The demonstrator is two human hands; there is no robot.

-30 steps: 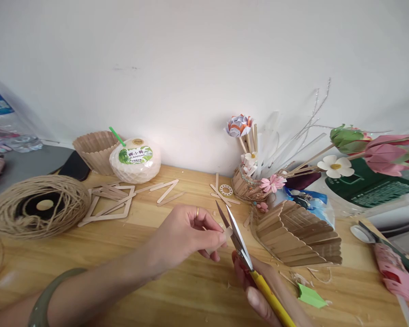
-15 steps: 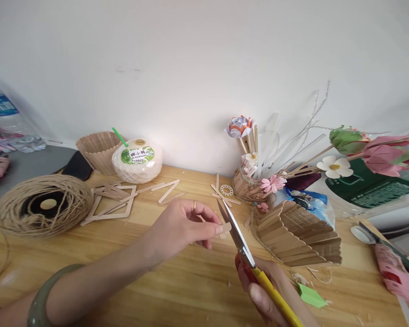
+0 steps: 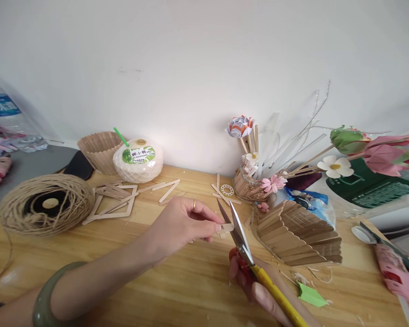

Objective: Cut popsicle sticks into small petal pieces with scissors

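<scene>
Scissors point(image 3: 236, 234) open in right hand point(image 3: 255, 286), blades astride short wooden stick point(image 3: 227, 227) pinched by left hand point(image 3: 182, 225) fingers; fingertips sit close, so nick risk; offcut may fly.

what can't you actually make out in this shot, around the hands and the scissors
- Head view: most of the wooden stick piece is hidden by the left hand, so its length cannot be told.
- Head view: the scissors handles are covered by the right hand and cut off at the bottom edge.
- Head view: the print on the coconut drink label is too small to read.
</scene>
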